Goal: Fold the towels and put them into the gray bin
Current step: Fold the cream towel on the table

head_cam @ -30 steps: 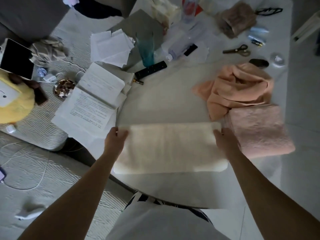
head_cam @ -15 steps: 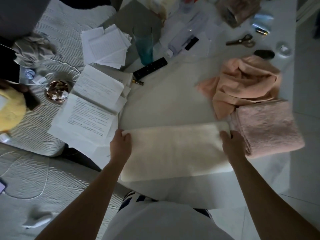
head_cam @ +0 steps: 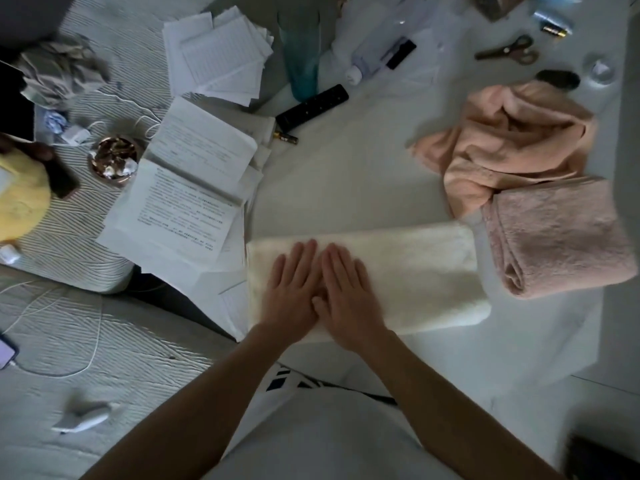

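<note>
Flat on a white table, a cream towel is seen folded into a long band at the table's near edge. It is pressed under both hands, laid side by side on its left half: the left hand and the right hand are spread palm-down, fingers extended and held together, nothing gripped, with the thumbs touching between them. Against the cream towel's right end a folded pink towel is set, its rolled fold turned toward the viewer. Behind the cream towel and partly beneath the pink one, a peach towel is left in a crumpled heap. To the cream towel's left, printed papers are stacked loosely, overhanging the table edge and touching the towel's left end. Farther behind the cream towel a black remote, a teal tumbler and scissors are scattered. The gray bin cannot be made out in this view.
</note>
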Demonstrator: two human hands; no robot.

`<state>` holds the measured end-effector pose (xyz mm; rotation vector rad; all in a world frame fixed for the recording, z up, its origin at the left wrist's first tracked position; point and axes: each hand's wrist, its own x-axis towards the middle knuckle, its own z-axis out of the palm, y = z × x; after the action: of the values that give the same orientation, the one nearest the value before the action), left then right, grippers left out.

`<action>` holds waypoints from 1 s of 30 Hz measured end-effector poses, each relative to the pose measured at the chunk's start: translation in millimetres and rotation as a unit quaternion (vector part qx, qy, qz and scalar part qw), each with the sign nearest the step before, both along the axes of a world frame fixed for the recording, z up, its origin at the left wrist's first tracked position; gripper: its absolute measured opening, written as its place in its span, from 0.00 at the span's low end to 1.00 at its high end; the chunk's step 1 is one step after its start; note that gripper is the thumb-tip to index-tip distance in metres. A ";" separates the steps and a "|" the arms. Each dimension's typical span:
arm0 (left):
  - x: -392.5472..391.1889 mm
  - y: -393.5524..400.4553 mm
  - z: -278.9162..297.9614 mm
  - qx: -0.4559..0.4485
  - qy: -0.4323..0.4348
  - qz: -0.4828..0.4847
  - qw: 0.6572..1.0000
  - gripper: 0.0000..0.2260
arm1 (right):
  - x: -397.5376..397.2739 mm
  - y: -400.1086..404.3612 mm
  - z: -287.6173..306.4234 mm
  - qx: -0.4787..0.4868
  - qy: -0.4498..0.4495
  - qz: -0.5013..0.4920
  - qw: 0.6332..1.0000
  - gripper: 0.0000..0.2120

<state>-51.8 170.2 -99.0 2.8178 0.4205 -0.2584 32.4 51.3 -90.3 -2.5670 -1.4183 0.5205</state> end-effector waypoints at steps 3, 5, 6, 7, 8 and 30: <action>-10.8 12.1 -14.7 0.031 -0.017 -0.003 0.999 0.29 | 30.9 -39.6 -14.2 -0.043 -0.053 0.006 0.998 0.36; -12.0 11.8 -18.4 0.030 -0.016 -0.002 0.999 0.31 | 59.2 -74.1 -15.7 -0.073 -0.076 -0.037 0.994 0.37; -11.7 10.8 -18.7 0.027 -0.012 0.001 1.000 0.31 | 72.7 -89.4 -14.6 -0.085 -0.072 -0.072 0.991 0.37; -11.0 9.7 -18.2 0.023 -0.006 0.004 1.000 0.31 | 84.6 -102.8 -12.5 -0.098 -0.071 -0.102 0.987 0.36; -9.6 9.5 -16.8 0.019 0.000 0.004 1.000 0.31 | 94.7 -113.6 -10.0 -0.109 -0.075 -0.121 0.984 0.36; 77.7 54.4 40.0 -0.118 0.179 0.085 0.973 0.13 | 217.2 -57.8 99.2 0.030 -0.021 -0.373 0.927 0.16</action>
<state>25.9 224.6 -59.0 2.4835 0.6579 -0.7326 249.6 -6.5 8.9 -2.7904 -0.3631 0.2842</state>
